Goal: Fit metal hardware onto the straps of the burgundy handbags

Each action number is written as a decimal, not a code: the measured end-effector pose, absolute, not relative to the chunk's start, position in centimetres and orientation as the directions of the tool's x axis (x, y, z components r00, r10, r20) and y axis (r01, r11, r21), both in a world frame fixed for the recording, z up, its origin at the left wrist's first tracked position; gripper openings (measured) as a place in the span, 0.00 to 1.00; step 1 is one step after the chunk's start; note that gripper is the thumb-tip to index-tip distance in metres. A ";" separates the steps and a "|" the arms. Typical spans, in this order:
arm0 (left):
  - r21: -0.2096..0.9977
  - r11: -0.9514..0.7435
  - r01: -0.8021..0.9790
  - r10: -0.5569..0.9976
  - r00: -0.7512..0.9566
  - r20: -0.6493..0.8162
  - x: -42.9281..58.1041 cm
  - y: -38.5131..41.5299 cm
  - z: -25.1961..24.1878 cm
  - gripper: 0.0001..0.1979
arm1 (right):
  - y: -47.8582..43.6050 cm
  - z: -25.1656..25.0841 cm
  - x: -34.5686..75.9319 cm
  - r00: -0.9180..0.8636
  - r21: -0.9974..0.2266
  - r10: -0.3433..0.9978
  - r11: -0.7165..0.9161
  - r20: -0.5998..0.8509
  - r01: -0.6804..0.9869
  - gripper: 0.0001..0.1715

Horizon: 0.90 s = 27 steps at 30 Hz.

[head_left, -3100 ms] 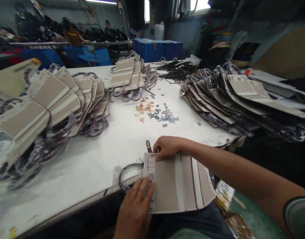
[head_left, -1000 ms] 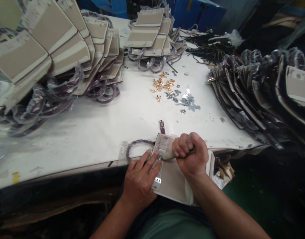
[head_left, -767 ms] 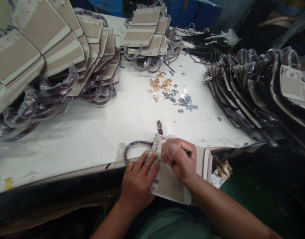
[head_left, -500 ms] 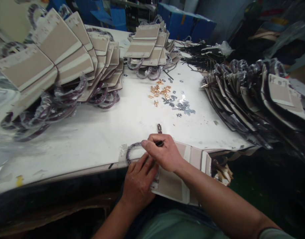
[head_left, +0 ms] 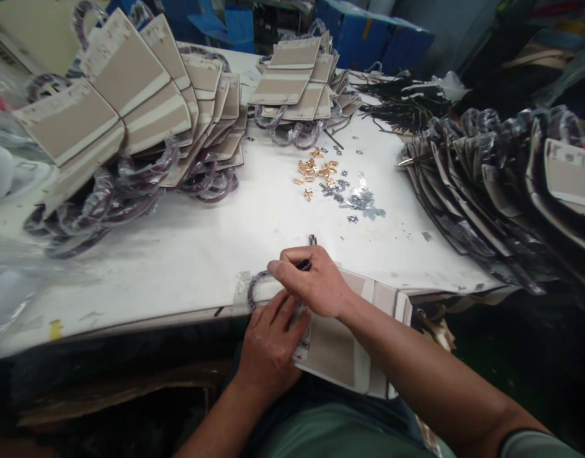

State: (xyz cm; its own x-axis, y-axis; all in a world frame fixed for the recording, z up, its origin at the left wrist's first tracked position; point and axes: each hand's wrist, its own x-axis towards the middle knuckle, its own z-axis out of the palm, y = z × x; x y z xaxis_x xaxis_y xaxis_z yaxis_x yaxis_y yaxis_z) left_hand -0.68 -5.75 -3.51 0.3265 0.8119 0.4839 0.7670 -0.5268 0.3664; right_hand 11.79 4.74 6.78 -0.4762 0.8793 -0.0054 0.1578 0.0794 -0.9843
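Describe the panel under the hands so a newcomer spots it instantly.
Find the white table, then its near edge, where the left hand and right hand meet. Below them lies a beige panel with pale stripes, loop handle at the left. Unlike the stacked panels, it lies alone, touched by the left hand.

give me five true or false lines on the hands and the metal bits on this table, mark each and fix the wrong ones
1. The left hand rests on the beige panel. True.
2. The right hand grips a dark object. True.
3. In the picture, the main cluster of silver plates lies right of the gold pieces. True.
4. The gold pieces are in a box. False: they lie loose on the white table.
5. No handles show at left. False: plastic-wrapped purple handles stick out there.
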 end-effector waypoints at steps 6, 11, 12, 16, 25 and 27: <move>0.337 -0.534 0.775 0.808 0.352 0.472 -1.0 -5.8 -3.5 0.20 | 4.5 5.5 13.4 -0.427 -0.993 0.904 0.043 -0.008 0.110 0.25; 0.315 -0.543 0.778 0.796 0.359 0.487 -0.9 -5.7 -3.5 0.19 | 2.8 5.8 15.2 -0.238 -0.976 0.952 0.163 0.194 -0.144 0.27; 0.311 -0.545 0.779 0.795 0.362 0.486 -0.9 -5.7 -3.5 0.19 | 2.4 6.2 15.3 -0.203 -0.956 0.946 0.210 0.252 -0.206 0.27; 0.318 -0.539 0.780 0.806 0.369 0.462 -0.9 -5.7 -3.7 0.20 | 1.3 6.0 15.0 -0.190 -0.917 0.914 0.307 0.359 -0.253 0.28; 0.291 -0.561 0.775 0.781 0.379 0.497 -0.8 -5.8 -3.8 0.20 | 1.4 3.8 15.2 -0.120 -0.938 0.942 0.289 0.315 -0.193 0.26; 0.290 -0.555 0.779 0.789 0.384 0.479 -0.8 -5.8 -3.7 0.22 | 1.2 4.1 15.2 -0.165 -0.950 0.940 0.279 0.300 -0.138 0.25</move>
